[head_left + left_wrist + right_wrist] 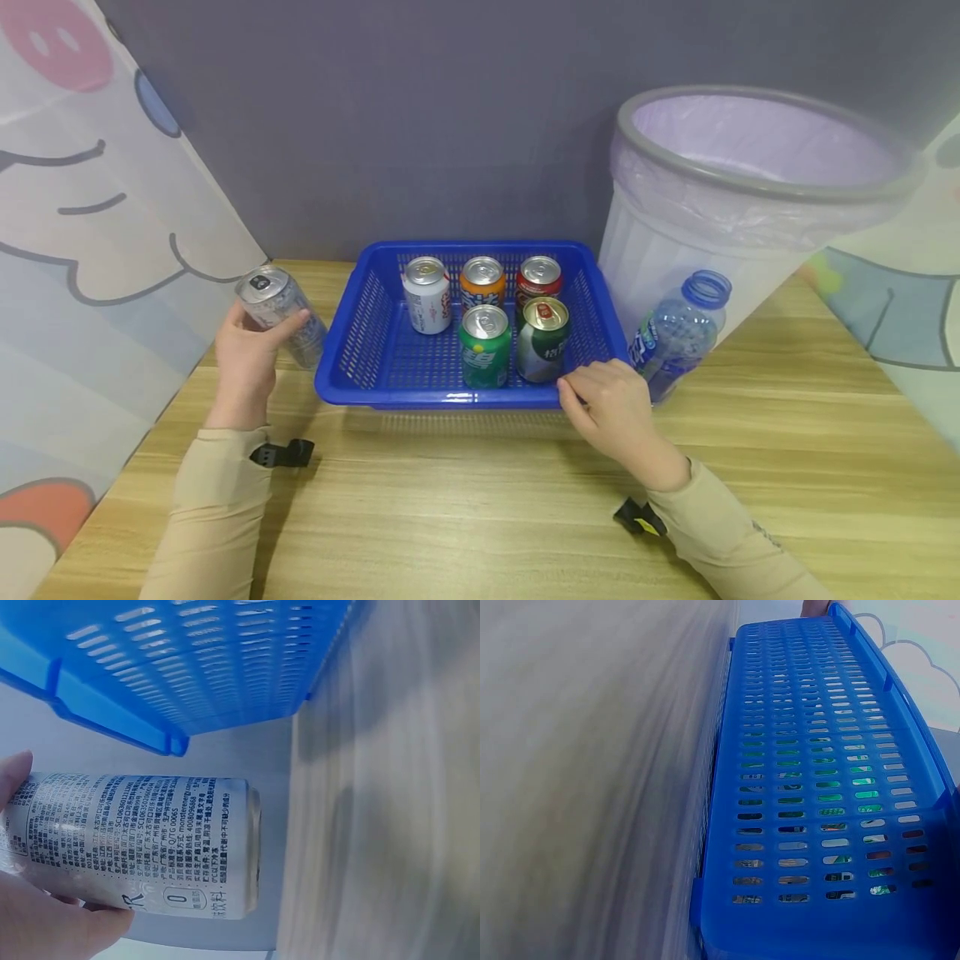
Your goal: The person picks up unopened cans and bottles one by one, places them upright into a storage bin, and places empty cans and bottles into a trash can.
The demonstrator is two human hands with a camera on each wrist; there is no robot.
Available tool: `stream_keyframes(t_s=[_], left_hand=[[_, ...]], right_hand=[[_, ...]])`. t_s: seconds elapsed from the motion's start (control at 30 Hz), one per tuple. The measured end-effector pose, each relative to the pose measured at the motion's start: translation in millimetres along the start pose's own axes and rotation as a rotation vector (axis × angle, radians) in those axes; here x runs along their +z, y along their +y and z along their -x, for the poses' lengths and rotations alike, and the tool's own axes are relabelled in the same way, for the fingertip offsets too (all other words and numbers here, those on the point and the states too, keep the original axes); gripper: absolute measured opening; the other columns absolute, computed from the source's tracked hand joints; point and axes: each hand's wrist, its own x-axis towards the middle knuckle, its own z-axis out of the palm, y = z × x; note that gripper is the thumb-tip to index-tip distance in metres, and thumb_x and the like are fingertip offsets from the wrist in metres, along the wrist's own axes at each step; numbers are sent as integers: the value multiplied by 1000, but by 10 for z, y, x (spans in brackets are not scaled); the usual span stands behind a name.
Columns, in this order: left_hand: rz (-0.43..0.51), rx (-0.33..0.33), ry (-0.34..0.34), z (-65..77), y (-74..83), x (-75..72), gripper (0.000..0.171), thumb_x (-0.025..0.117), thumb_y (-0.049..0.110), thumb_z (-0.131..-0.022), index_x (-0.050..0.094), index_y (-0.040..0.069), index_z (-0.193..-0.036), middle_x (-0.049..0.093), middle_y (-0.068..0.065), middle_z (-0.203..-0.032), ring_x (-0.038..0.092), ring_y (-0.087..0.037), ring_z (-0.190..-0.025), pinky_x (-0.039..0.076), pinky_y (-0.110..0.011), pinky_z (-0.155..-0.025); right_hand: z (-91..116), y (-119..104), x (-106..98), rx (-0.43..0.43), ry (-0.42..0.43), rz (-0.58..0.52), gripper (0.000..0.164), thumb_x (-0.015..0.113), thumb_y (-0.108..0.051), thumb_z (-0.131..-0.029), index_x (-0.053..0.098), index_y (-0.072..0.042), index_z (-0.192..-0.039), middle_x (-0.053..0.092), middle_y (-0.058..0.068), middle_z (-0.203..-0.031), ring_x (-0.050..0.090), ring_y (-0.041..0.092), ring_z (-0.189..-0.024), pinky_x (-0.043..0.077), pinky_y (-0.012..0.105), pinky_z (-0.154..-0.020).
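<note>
My left hand (251, 354) grips a tall silver-white drink can (288, 312), thumb on one side and fingers on the other. The can is tilted, its top leaning left, just left of a blue plastic basket (420, 398). Small print covers its side in the left wrist view, and its base appears a little off the table. At the basket's front right corner, my right hand (611, 408) holds the rim with curled fingers. Inside stand a white can (427, 300), an orange can (482, 283), a red can (539, 279), a green can (485, 350) and a dark green can (543, 342).
A clear plastic bottle (682, 325) with a blue neck stands right of the basket. Behind it is a white trash bin (675, 225) with a grey rim and a pale purple liner. The wooden table (450, 508) meets a grey wall (390, 125) behind the basket.
</note>
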Motion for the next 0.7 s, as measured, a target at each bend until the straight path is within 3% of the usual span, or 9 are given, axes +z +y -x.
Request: stream_keyframes(t_s=[0.33, 0.7], left_hand=[[25, 36, 9, 71, 100, 13, 61, 74, -10, -73, 57, 14, -126, 61, 4, -111, 55, -11, -107, 42, -18, -89], [133, 99, -37, 162, 260, 11, 60, 71, -14, -73, 58, 11, -126, 63, 1, -112, 56, -13, -108, 37, -23, -98]], right_hand=[[4, -5, -2, 1, 2, 2, 46, 39, -29, -96, 50, -14, -54, 51, -3, -50, 45, 14, -44, 35, 31, -48], [14, 11, 13, -3, 9, 0, 44, 40, -27, -95, 50, -14, -54, 50, -4, -50, 44, 14, -44, 35, 31, -49]])
